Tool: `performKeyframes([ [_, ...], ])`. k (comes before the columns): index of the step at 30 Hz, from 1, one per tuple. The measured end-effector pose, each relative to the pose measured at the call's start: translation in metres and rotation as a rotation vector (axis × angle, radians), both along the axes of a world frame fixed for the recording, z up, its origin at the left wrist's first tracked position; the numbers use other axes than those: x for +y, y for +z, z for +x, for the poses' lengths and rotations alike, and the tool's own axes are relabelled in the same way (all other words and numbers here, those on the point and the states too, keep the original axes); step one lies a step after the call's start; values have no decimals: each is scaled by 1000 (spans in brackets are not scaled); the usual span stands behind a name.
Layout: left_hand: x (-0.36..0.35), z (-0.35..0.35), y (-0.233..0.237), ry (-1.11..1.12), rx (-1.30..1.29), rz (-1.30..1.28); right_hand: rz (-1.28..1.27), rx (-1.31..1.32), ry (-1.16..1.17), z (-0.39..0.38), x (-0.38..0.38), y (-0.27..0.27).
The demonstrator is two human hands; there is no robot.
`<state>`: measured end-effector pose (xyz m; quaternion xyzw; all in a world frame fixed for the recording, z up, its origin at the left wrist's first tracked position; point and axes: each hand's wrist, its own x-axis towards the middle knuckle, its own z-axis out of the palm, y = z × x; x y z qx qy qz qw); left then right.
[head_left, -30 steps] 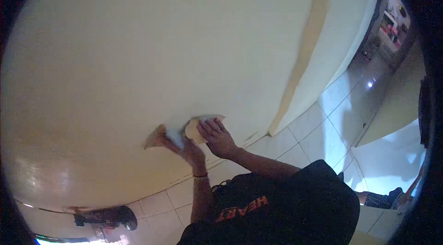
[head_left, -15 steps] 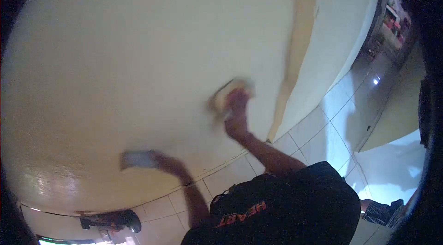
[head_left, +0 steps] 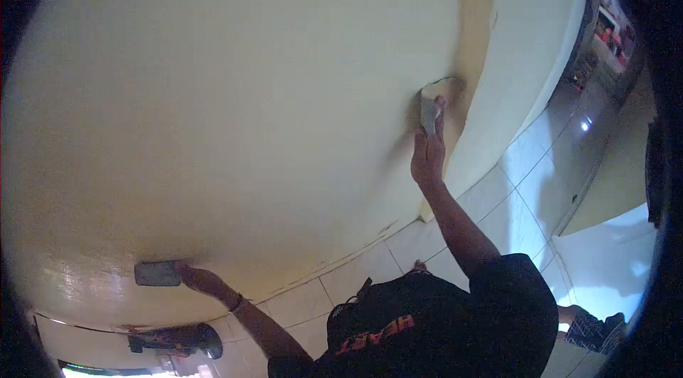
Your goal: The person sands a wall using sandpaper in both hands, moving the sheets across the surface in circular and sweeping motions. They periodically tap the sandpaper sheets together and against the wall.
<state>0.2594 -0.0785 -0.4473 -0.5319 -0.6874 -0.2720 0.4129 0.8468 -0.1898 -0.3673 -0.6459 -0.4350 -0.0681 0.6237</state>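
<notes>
My left hand (head_left: 196, 278) grips one end of a flat grey rectangular pad (head_left: 158, 273), low on the left part of a cream wall (head_left: 270, 93). A dark band circles that wrist. Farther right and higher, my right hand (head_left: 430, 147) holds a thin pale sheet (head_left: 430, 109) with a greyish face, its upper edge curling over. Thumb and fingers press the sheet from either side. It overlaps the left edge of a tan vertical strip (head_left: 475, 22) on the wall. Shadows of both arms fall on the wall close to the hands.
Light floor tiles (head_left: 356, 260) run along the base of the wall. At the lower left lies a dark object (head_left: 178, 339) beside a bright area. A doorway view (head_left: 612, 29) with red things shows at the upper right. Patterned dark cloth (head_left: 597, 328) appears at the lower right.
My right hand has moved right and upward with the pale sheet, reaching the tan strip. My left hand has slid left and slightly down with the grey pad.
</notes>
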Motion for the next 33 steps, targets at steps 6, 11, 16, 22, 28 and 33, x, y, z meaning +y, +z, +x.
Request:
performKeyframes([
  [6, -52, 212, -2, -734, -946, 60, -327, -463, 324, -168, 9, -26],
  [11, -76, 199, 36, -1020, -1121, 169, -415, -485, 740, -200, -13, -94],
  [16, -9, -91, -59, 45, 127, -230, -151, -319, -125, -82, -15, -63],
  [22, -1, -49, -27, -77, -89, 57, -524, 535, 163, -103, 11, -16],
  [28, -62, 144, -25, -713, -957, 69, -325, -566, 536, -294, 1, -64],
  [33, -12, -11, -62, -410, -609, -97, -42, -150, 66, -179, 1, -111],
])
